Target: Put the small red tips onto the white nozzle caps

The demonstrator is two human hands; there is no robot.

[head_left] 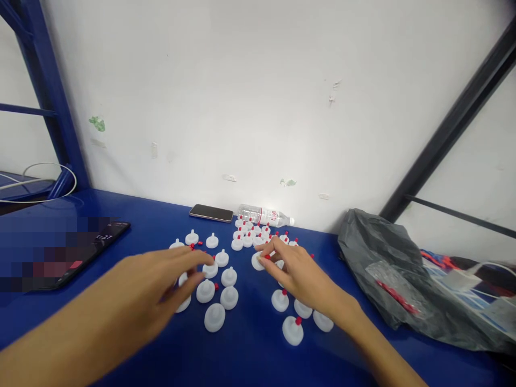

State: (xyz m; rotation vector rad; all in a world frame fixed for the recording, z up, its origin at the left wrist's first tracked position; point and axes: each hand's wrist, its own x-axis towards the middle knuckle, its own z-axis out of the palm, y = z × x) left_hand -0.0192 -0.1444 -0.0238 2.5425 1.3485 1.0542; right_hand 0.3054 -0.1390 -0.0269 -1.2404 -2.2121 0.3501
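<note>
Hovering above the tabletop (250,349), the left hand (157,279) is spreading thumb and fingers over bare white nozzle caps (215,317), partly hiding several; broad bases are seemingly keeping them upright. The right hand (296,269) is pinching a white cap (257,263) near its red tip (267,257), its fingers obscuring the exact contact. Farther back, red-tipped caps (247,241) are standing clustered before a lying bottle (268,216), overlapping too closely to count.
</note>
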